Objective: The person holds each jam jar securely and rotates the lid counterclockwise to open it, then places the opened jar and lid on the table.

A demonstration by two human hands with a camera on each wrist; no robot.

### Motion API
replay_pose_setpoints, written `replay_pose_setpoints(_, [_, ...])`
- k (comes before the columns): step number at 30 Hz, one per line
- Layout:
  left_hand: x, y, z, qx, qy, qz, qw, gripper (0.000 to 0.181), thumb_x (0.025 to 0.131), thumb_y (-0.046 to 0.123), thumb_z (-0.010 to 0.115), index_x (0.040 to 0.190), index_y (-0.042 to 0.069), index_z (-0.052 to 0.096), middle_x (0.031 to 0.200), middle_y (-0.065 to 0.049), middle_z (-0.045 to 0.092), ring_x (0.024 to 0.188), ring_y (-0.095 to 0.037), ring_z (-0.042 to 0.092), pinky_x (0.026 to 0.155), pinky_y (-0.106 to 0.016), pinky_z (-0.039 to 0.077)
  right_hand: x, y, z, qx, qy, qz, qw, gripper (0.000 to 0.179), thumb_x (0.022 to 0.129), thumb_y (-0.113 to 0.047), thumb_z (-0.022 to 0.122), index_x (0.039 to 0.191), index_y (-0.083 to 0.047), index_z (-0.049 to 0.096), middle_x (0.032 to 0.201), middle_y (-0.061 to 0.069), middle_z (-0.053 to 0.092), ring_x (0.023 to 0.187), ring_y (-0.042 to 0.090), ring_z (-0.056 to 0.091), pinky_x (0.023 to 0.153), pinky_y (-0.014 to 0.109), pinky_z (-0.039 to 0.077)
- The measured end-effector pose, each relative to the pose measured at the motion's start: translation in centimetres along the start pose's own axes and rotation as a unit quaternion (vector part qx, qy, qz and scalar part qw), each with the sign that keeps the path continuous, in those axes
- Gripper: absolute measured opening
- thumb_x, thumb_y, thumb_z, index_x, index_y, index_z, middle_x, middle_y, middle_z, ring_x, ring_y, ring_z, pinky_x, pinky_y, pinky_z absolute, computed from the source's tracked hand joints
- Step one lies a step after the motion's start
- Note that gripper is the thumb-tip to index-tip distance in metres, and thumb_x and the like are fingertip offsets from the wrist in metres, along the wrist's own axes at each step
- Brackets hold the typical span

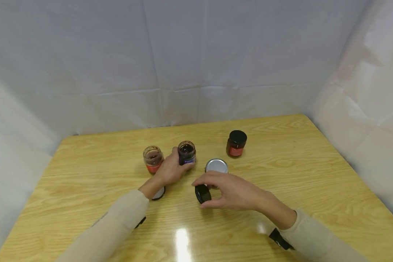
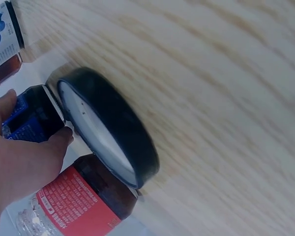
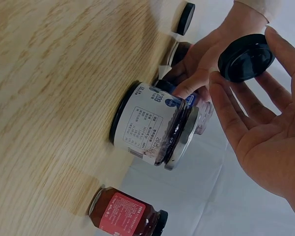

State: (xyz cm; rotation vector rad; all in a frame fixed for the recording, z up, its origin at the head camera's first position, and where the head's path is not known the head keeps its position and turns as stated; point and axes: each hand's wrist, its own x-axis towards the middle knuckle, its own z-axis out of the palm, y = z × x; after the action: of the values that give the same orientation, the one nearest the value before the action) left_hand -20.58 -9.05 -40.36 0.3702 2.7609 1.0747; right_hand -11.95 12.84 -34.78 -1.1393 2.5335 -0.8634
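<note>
My left hand [image 1: 170, 169] grips an uncapped jar of dark jam [image 1: 187, 154] with a blue label, thumb and fingers on its sides. My right hand [image 1: 234, 191] pinches a black lid [image 1: 202, 193] at its rim, tilted on edge above the table and to the right of that jar. In the right wrist view this lid [image 3: 246, 57] is between thumb and fingers. Just beyond the right hand stands a white-labelled jar [image 3: 147, 123] with a silver lid [image 1: 217, 165] and a dark band round its foot.
Left of the blue-labelled jar is an uncapped, red-labelled jar [image 1: 153, 160]. A black-rimmed lid [image 2: 113, 128] lies pale inside up on the wooden table [image 1: 281, 174], partly behind the left wrist. A black-capped jar with a red label [image 1: 237, 143] stands at the back right.
</note>
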Motion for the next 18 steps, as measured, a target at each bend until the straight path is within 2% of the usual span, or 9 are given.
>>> replay_pose_setpoints(5, [0.19,-0.28,0.2,-0.024,-0.001,-0.001,0.9997,0.066,0.091,0.037,0.065,0.132,-0.002,0.033,0.116,-0.022,0.056,0.104,-0.031,0.058,0.084,-0.045,0.047,0.0,0.06,0.02,0.004,-0.001,0.003,1.0,0.051,0.086,-0.038,0.071,0.132,-0.022,0.055,0.122,-0.011,0.053,0.106,0.003,0.053,0.089,0.03,0.048])
replay_pose_setpoints(13, [0.33,-0.48,0.36,-0.047,0.002,0.01,0.9988,0.066,0.09,0.035,0.066,0.134,-0.001,0.032,0.118,-0.021,0.055,0.107,-0.032,0.056,0.087,-0.046,0.046,-0.02,0.33,-0.01,0.005,0.003,0.003,1.0,0.054,0.087,-0.045,0.067,0.133,-0.022,0.053,0.125,-0.01,0.052,0.106,0.004,0.053,0.088,0.031,0.048])
replay_pose_setpoints(18, [-0.07,-0.35,-0.05,-0.053,0.004,0.0,0.9986,0.08,0.088,0.032,0.07,0.144,-0.002,0.024,0.13,-0.023,0.05,0.117,-0.035,0.051,0.095,-0.048,0.041,0.05,0.39,0.03,0.015,0.007,0.014,0.9998,0.053,0.087,-0.04,0.069,0.134,-0.021,0.053,0.127,-0.009,0.051,0.107,0.005,0.053,0.089,0.031,0.048])
